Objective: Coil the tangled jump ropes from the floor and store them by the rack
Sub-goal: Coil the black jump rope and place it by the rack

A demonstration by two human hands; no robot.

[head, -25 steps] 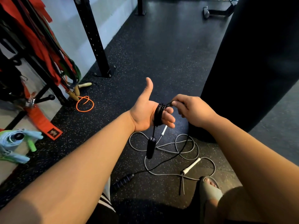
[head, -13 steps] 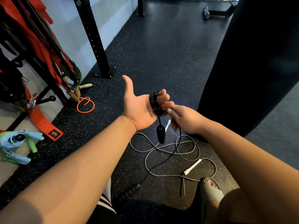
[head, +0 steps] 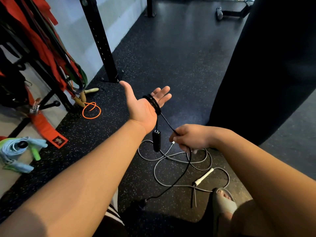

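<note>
The left hand (head: 142, 106) is held out palm up with thumb and fingers spread straight. Several tight turns of the black jump rope (head: 153, 103) sit wound around the base of its fingers. One black handle (head: 156, 140) hangs below the wrist. The right hand (head: 189, 137), lower and just to the right, grips the rope's free length in curled fingers. From there the rope drops to the floor (head: 171, 57) and runs to its second handle (head: 139, 203) near the person's legs.

Under the right hand a grey jump rope (head: 171, 158) lies in loose tangled loops, with a white handle (head: 204, 176) beside a sandalled foot (head: 222, 200). The floor is dark speckled rubber matting.

Left of the hands an orange rope (head: 91, 111) lies curled by wooden handles (head: 82, 98), at the foot of a rack hung with red and green bands (head: 42, 48). A black drilled post (head: 97, 38) stands bolted to the floor beyond, against a pale wall (head: 71, 23). A blue and green bundle (head: 17, 151) lies far left. A big black punching bag (head: 265, 65) fills the right side.
</note>
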